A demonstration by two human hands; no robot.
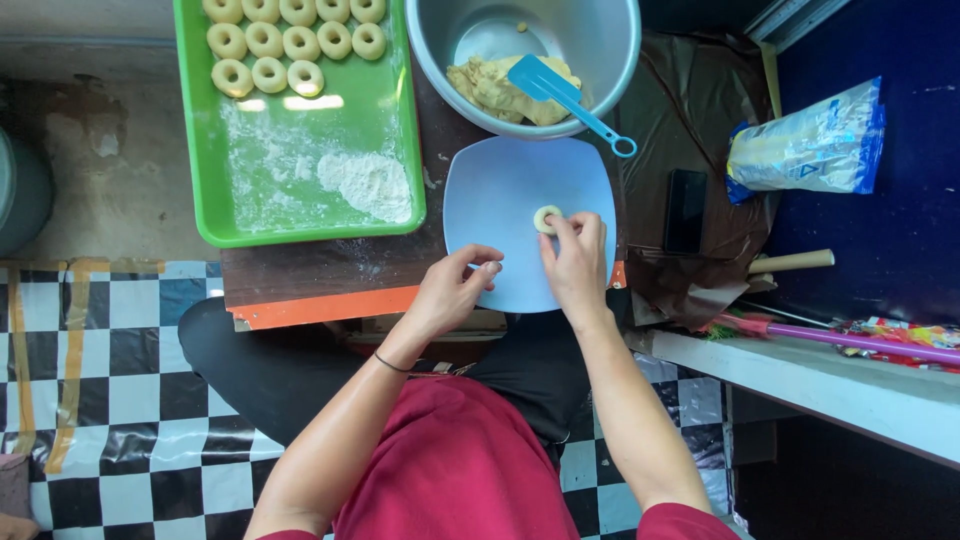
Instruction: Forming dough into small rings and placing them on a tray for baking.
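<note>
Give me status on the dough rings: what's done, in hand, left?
Done: about twelve rings sit in rows at the tray's far end. In hand: right hand fingers press one ring on the blue plate; left hand rests on the plate's edge. Left: dough remains in the metal bowl, and a flour pile covers the tray's free part.

From my feed, a green tray (300, 225) sits at the upper left, with dough rings (285, 40) in rows at its far end and a flour heap (368, 183) nearer me. Right of it I see a metal bowl (600, 60) holding dough (490, 90) and a blue spatula (570, 95). Farther right lie a black phone (685, 210) and a plastic bag (810, 145). Below, checkered floor (120, 400).
</note>
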